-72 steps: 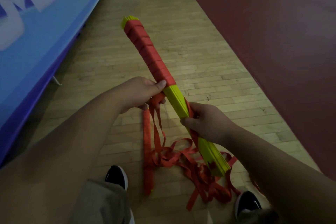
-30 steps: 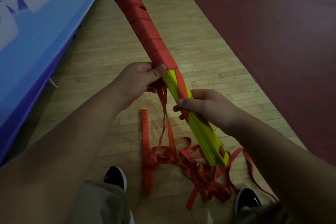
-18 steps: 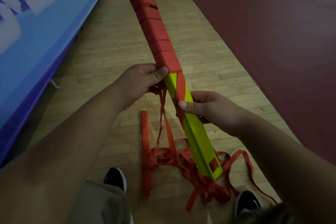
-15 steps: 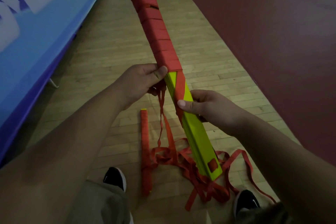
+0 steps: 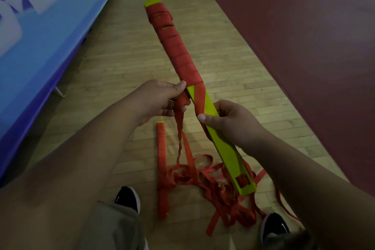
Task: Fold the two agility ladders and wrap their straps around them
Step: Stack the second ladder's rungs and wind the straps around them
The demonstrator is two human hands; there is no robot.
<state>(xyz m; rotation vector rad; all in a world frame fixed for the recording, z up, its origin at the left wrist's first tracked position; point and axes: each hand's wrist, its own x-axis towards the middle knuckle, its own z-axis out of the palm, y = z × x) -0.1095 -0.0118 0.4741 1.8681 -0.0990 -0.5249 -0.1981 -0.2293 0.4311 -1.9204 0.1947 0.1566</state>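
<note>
Folded ladder (image 5: 220, 138) half-wrapped in red strap (image 5: 199, 97); right hand (image 5: 229, 122) grips ladder, left hand (image 5: 160, 99) pinches strap beside it.

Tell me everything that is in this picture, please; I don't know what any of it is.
Held ladder bundle: one, yellow-green, far half wrapped in red, slanting above the floor.
Loose strap: one tangle, red, on the floor, rising to the left hand.
Wrapped ladder bundle: one, red with yellow tips, lying on the floor.
Floor: pale wood, centre.
Banner: one, blue with white letters, left.
Dark red surface: one, right.
Shoes: two, black, bottom edge.
Left hand: pinches the strap.
Right hand: grips the held bundle.
</note>
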